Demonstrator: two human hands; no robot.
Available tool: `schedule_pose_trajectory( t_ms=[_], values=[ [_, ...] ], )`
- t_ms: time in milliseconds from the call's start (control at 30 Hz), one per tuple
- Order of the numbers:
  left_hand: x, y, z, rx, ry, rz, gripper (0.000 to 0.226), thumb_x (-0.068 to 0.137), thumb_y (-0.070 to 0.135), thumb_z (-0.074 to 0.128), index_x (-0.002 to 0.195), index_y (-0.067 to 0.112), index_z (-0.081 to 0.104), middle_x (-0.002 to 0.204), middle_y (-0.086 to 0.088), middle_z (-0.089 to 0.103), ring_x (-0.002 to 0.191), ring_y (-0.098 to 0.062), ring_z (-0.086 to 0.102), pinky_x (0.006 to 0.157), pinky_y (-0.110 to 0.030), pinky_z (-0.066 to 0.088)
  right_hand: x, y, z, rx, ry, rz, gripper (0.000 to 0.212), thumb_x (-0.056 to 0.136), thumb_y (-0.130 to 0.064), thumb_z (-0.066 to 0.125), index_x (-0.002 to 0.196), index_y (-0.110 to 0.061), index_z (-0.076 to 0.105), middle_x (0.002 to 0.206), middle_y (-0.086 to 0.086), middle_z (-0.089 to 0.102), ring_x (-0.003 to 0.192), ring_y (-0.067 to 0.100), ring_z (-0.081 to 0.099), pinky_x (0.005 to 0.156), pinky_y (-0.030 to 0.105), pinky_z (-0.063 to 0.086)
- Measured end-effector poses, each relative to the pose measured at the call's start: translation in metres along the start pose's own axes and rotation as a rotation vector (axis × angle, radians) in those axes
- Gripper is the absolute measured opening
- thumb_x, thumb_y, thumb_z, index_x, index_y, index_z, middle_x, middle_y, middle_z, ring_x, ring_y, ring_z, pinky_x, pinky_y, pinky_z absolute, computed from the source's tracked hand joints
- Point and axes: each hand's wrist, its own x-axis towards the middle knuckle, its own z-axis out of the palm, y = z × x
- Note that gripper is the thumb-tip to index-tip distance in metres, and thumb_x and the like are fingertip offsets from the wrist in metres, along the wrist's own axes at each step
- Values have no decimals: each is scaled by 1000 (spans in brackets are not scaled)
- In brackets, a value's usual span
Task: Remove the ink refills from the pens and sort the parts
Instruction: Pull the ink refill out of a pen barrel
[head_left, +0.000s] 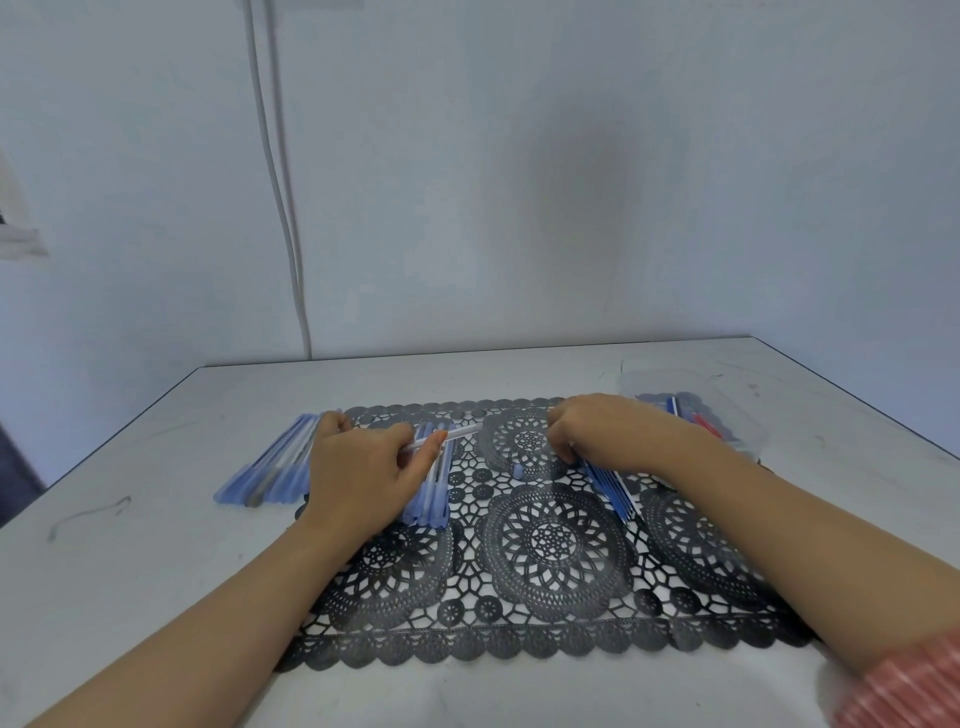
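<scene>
— Left hand (363, 467)?
— Pinching a white pen (462, 431), ten o'clock on the mat (550, 545).
— Right hand (602, 431)?
— Fingers curled over blue refills (610, 486) at two o'clock (grip hidden, can't tell). Capped pens (270, 470) lie at nine.

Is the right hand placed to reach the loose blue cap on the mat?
Likely yes: the cap lies bare on the mat just beside the right hand, with nothing between them.
</scene>
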Motion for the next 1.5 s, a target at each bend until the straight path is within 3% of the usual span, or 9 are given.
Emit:
schedule_pose_trajectory(
  t_ms=[167,267,467,667,767,867,967,1367,1500],
  values=[
    [0,-1,0,6,-9,5,51,91,53,43,49,25,37,37,12,29,33,-10,28,77,-37,40,0,-1,-2,80,17,17,33,77,9,49,72,-23,58,86,-5,59,80,12,55,73,28,49],
    [0,0,0,8,-18,5,51,91,54,43,49,25,37,37,13,28,33,-10,29,77,-36,39,-3,1,-14,196,157,78,28,78,4,51,73,-20,65,83,-5,63,75,9,56,73,30,50],
    [0,0,-1,14,-12,18,50,90,52,46,49,25,37,36,12,28,32,-11,29,75,-36,39,-12,17,-41,480,507,488,30,76,2,46,78,-16,69,69,-5,60,57,7,50,56,22,41],
    [0,1,-1,13,-3,3,51,90,54,43,49,25,36,36,12,28,33,-9,25,76,-36,37,-22,48,-39,352,209,798,22,72,4,51,84,-2,68,73,11,68,62,24,66,69,38,58],
    [0,1,-2,20,-6,6,50,90,55,41,49,26,34,36,13,27,33,-8,24,75,-35,36,-27,47,-36,249,107,844,14,71,4,51,74,-7,59,68,8,60,67,24,62,67,30,54],
    [0,1,-2,23,-7,4,52,91,55,39,49,26,35,36,13,26,33,-9,24,76,-35,35,-30,40,-34,200,-6,882,21,71,5,57,60,-9,46,61,6,50,65,23,56,53,25,43],
    [0,2,-2,29,-14,-5,53,91,56,39,48,24,37,35,12,28,33,-10,25,77,-36,33,-26,39,-28,216,-108,885,19,70,-1,67,61,-7,51,61,4,56,60,20,59,54,27,50],
    [0,1,-2,34,-25,-10,53,90,56,39,48,24,40,35,12,31,33,-11,30,79,-37,36,-27,33,-25,146,-105,860,13,76,-4,62,74,-9,50,76,6,53,71,22,54,60,25,43],
    [0,1,-2,39,-26,-11,52,90,56,40,48,25,38,36,12,29,34,-11,30,80,-37,35,-28,32,-28,135,-113,865,19,74,-1,64,64,-8,49,69,5,55,61,19,53,48,24,42]
  ],
)
